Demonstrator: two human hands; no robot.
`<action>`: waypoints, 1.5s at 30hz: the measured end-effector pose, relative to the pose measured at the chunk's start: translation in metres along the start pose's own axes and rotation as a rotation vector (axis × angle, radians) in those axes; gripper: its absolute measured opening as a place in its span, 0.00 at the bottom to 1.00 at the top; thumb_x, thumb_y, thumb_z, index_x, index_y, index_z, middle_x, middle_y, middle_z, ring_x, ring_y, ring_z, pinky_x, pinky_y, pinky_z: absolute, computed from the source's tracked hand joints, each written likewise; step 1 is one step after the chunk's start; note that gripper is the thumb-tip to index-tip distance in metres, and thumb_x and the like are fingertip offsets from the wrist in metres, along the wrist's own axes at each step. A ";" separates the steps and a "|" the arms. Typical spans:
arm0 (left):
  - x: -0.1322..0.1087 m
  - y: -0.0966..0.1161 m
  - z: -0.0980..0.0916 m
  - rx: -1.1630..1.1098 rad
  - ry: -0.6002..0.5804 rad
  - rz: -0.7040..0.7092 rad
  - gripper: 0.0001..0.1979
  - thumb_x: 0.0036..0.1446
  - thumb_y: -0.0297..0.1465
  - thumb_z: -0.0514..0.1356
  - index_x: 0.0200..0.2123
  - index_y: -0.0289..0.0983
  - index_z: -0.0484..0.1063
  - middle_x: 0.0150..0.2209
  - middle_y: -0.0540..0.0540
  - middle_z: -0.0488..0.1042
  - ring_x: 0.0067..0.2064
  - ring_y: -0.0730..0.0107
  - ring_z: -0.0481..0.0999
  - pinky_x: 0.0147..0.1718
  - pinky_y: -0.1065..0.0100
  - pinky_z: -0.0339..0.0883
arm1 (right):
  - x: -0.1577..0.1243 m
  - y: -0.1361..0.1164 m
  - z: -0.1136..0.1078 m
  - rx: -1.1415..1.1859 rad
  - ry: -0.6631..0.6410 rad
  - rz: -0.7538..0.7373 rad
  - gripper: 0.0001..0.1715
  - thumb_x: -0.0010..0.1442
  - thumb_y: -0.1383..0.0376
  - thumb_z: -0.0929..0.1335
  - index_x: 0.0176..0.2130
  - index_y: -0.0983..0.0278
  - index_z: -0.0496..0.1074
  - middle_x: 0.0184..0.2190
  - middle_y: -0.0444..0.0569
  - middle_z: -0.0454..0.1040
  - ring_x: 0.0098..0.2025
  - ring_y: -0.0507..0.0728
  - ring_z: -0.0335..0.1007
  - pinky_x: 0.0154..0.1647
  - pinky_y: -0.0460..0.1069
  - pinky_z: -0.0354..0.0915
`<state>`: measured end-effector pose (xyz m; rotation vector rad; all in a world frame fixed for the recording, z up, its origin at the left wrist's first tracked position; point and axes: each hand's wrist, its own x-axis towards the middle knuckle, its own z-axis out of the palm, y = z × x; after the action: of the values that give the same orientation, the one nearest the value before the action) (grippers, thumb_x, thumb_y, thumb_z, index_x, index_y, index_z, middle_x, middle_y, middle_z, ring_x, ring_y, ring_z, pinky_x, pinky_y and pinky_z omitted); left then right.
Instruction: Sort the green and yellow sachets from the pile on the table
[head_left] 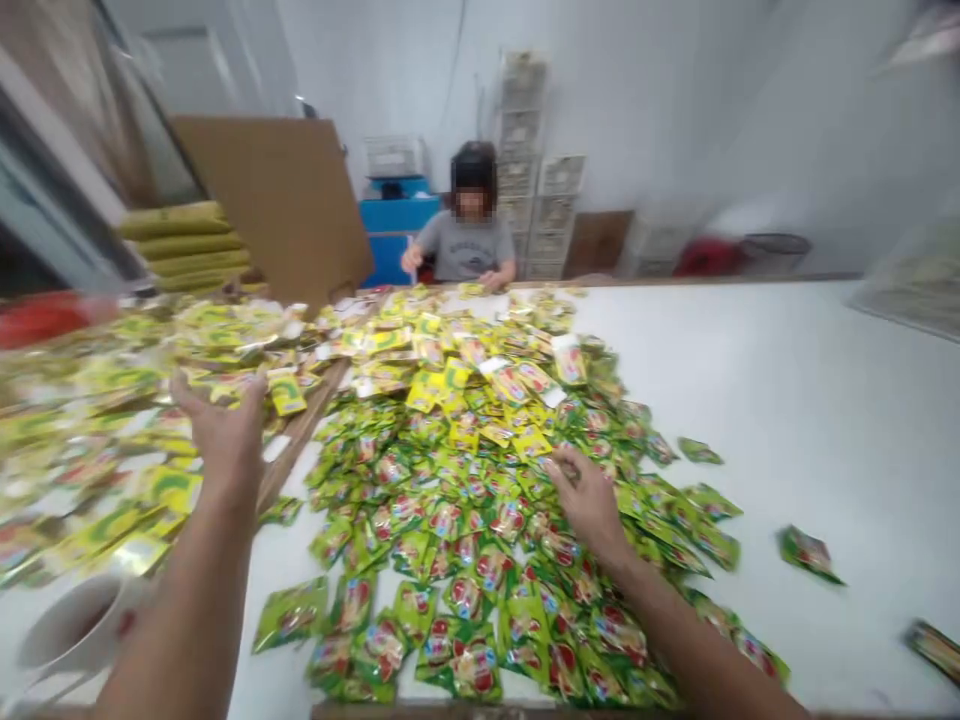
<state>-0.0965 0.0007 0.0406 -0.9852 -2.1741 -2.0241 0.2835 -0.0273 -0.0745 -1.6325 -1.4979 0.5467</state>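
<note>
My left hand [231, 425] is raised over the left heap of yellow packets [169, 487], fingers spread and nothing visible in them. Close to it lies a yellow packet with a green mark [286, 393]. My right hand [590, 500] reaches into a broad pile of small green sachets [465, 520] with red prints. Its fingers are curled by the edge of a yellow sachet [532, 442]; what they grip, if anything, is hidden. Yellow and white-ended packets [506, 382] lie on the pile's far part.
A wooden strip [304, 430] divides the white table [750, 400]. A white cup [79, 625] stands at lower left. Loose sachets [810, 555] lie to the right. Another person [472, 245] sits at the far edge, near a cardboard sheet [277, 200] and stacked yellow bundles [187, 245].
</note>
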 end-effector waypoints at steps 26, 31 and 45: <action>-0.238 -0.002 0.058 0.498 -1.203 0.488 0.09 0.47 0.31 0.62 0.34 0.36 0.68 0.37 0.41 0.71 0.43 0.54 0.66 0.40 0.59 0.57 | 0.001 0.008 -0.012 -0.412 -0.241 -0.300 0.12 0.57 0.66 0.60 0.38 0.64 0.71 0.36 0.54 0.71 0.36 0.59 0.67 0.36 0.51 0.63; -0.232 -0.012 0.054 0.472 -1.234 0.359 0.10 0.52 0.30 0.58 0.39 0.36 0.65 0.33 0.44 0.70 0.37 0.62 0.67 0.36 0.65 0.57 | -0.005 0.009 -0.007 -0.214 -0.123 -0.318 0.15 0.60 0.62 0.58 0.43 0.63 0.68 0.40 0.55 0.72 0.40 0.60 0.69 0.40 0.53 0.65; -0.231 -0.015 0.052 0.112 -1.204 0.102 0.04 0.51 0.32 0.57 0.29 0.38 0.68 0.25 0.49 0.71 0.27 0.68 0.68 0.28 0.69 0.57 | -0.025 -0.017 -0.025 0.267 -0.372 0.143 0.18 0.49 0.56 0.68 0.38 0.63 0.67 0.24 0.41 0.68 0.26 0.54 0.64 0.28 0.47 0.60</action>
<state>0.1027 -0.0514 -0.0776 -2.6830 -2.4199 -1.2917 0.2880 -0.0598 -0.0525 -1.4885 -1.4955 1.1303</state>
